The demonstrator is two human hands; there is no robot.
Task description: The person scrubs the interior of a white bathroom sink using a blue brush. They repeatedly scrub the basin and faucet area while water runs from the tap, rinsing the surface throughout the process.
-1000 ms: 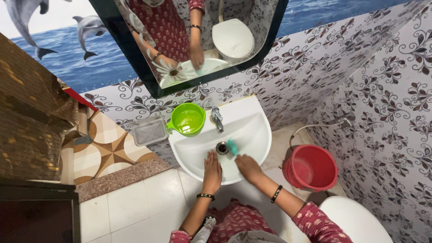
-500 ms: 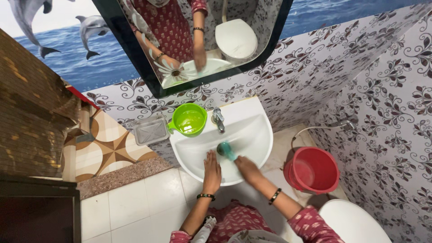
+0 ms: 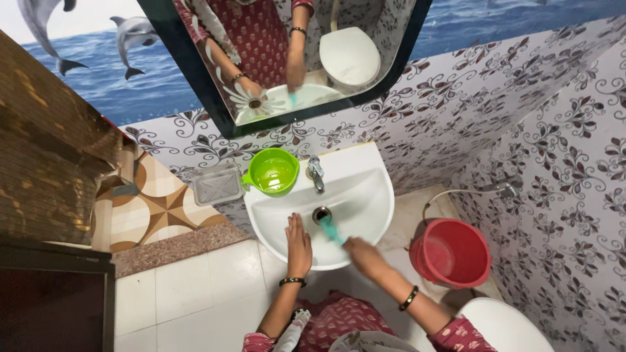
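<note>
You stand over one white sink [image 3: 365, 189] fixed to a flower-patterned wall, seen from above, in a small bathroom. One dark-framed mirror [image 3: 195, 78] hangs over it and reflects your arms and a white toilet lid. To your right, on the floor, sits one red bucket [image 3: 450, 251], well apart from the sink, with one white toilet [image 3: 502, 329] partly in view near it at the frame's lower edge. On the sink's back rim rests one green mug [image 3: 272, 171], just left of the single metal tap [image 3: 315, 173]; one clear soap tray [image 3: 216, 184] is fixed to the wall just beside the mug's handle.

Your left hand [image 3: 298, 242] lies flat and open, fingers together, pressed on the inner front of the basin, holding nothing. Your right hand [image 3: 362, 254], blurred, is closed around one teal scrubber [image 3: 331, 229], whose far end sits inside the basin, touching or just beside the one dark drain hole [image 3: 321, 214]; whether it covers the drain's edge cannot be told. Each wrist carries one dark bangle, two in all. Both sleeves are dark red with a pale print.
</note>
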